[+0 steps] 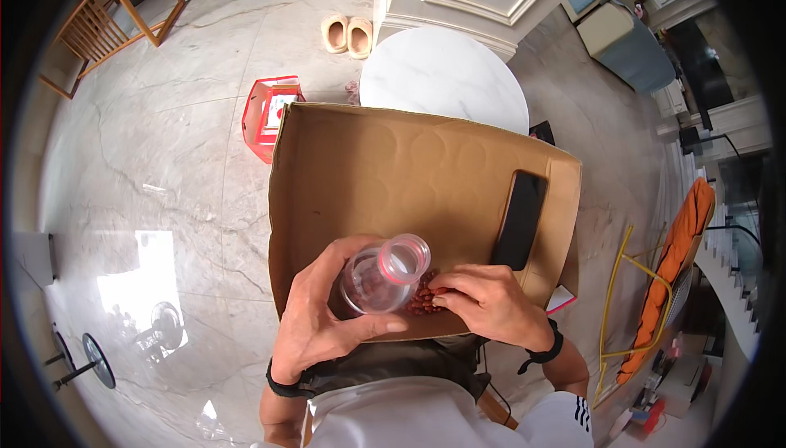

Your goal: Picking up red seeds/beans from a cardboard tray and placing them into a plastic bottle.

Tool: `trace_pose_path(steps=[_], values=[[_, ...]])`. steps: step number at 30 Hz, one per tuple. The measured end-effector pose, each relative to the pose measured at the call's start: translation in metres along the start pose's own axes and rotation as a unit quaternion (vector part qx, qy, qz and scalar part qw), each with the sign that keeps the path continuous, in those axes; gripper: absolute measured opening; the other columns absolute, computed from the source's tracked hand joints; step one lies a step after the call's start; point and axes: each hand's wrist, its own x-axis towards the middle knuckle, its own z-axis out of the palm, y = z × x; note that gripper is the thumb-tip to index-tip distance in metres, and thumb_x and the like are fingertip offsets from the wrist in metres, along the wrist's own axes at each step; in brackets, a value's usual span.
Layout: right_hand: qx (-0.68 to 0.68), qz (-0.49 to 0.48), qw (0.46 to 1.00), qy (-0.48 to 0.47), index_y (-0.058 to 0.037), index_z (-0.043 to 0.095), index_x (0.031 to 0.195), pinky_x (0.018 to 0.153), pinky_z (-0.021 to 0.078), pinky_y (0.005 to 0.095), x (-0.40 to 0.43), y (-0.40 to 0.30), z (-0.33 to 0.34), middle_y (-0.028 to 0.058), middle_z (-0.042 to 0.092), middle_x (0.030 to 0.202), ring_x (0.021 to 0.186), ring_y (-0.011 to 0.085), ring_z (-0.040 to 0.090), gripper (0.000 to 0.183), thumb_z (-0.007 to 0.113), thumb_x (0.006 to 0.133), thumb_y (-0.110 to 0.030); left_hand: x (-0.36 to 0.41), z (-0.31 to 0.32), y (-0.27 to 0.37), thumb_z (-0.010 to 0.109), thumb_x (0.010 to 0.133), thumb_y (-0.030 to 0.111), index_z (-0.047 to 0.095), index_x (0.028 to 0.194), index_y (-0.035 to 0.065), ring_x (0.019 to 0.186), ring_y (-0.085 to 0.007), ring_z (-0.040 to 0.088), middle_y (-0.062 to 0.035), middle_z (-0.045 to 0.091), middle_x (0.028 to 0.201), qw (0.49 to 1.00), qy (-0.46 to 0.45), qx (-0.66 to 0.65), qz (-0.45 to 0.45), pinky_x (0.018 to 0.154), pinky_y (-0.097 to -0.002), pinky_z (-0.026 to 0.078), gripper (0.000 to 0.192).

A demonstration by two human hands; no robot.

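My left hand (325, 313) is wrapped around a clear plastic bottle (373, 288). The bottle stands in a shallow cardboard box, and its uncapped round mouth faces up toward me. A pinkish ring runs around its neck. Just right of the bottle lies a small heap of reddish-brown beans or beads (424, 300); which of the two I cannot tell. The fingertips and thumb of my right hand (491, 300) pinch at this heap, with some red pieces between them. The bottle and both hands partly cover the heap.
The cardboard box (344, 202) rests before my lap, a black smartphone (521, 221) at its right. Beyond are a round white table (442, 73), slippers (347, 36) and a red box (261, 135). A yellow-framed chair (632, 300) with orange padding stands right.
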Motion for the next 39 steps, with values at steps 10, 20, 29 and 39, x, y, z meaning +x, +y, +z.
trace_pose_path(steps=[10, 20, 29, 39], values=[[0.136, 0.083, 0.986, -0.046, 0.0064, 0.079, 0.114, 0.064, 0.0575, 0.0299, 0.007, -0.02, -0.026, 0.0138, 0.077, 0.096, 0.071, 0.0195, 0.074, 0.018, 0.076, 0.097, 0.009, 0.003, 0.0, 0.004, 0.105, 0.074, 0.027, 0.065, 0.142, 0.0006, 0.116, -0.0328, 0.076, -0.0171, 0.077, 0.129, 1.0, -0.002, 0.006, 0.002, 0.102, -0.0423, 0.06, 0.084], [0.296, 0.075, 0.952, 0.021, 0.0123, 0.076, 0.117, 0.063, 0.055, 0.0279, 0.019, -0.048, -0.06, 0.015, 0.075, 0.1, 0.072, 0.0161, 0.073, 0.015, 0.074, 0.103, 0.008, 0.003, -0.001, 0.008, 0.104, 0.076, 0.024, 0.065, 0.143, 0.003, 0.115, -0.0333, 0.075, -0.0163, 0.076, 0.128, 1.0, -0.023, -0.001, -0.001, 0.101, -0.0428, 0.058, 0.081], [0.169, -0.054, 0.983, 0.044, 0.0105, 0.079, 0.116, 0.067, 0.0545, 0.0279, 0.052, -0.083, -0.076, 0.0143, 0.077, 0.096, 0.078, 0.0163, 0.073, 0.019, 0.079, 0.097, 0.009, 0.004, -0.001, 0.018, 0.101, 0.079, 0.021, 0.064, 0.143, 0.0027, 0.117, -0.037, 0.074, -0.0175, 0.074, 0.13, 0.999, -0.049, 0.009, 0.005, 0.102, -0.0448, 0.058, 0.076], [0.095, -0.068, 0.992, 0.048, 0.0071, 0.081, 0.115, 0.07, 0.0547, 0.0284, 0.062, -0.088, -0.07, 0.0136, 0.077, 0.095, 0.08, 0.0185, 0.073, 0.023, 0.084, 0.092, 0.009, 0.003, -0.001, 0.011, 0.101, 0.081, 0.027, 0.062, 0.146, 0.0048, 0.115, -0.0359, 0.075, -0.0173, 0.074, 0.13, 0.999, -0.049, 0.009, 0.007, 0.089, -0.0438, 0.063, 0.078]])
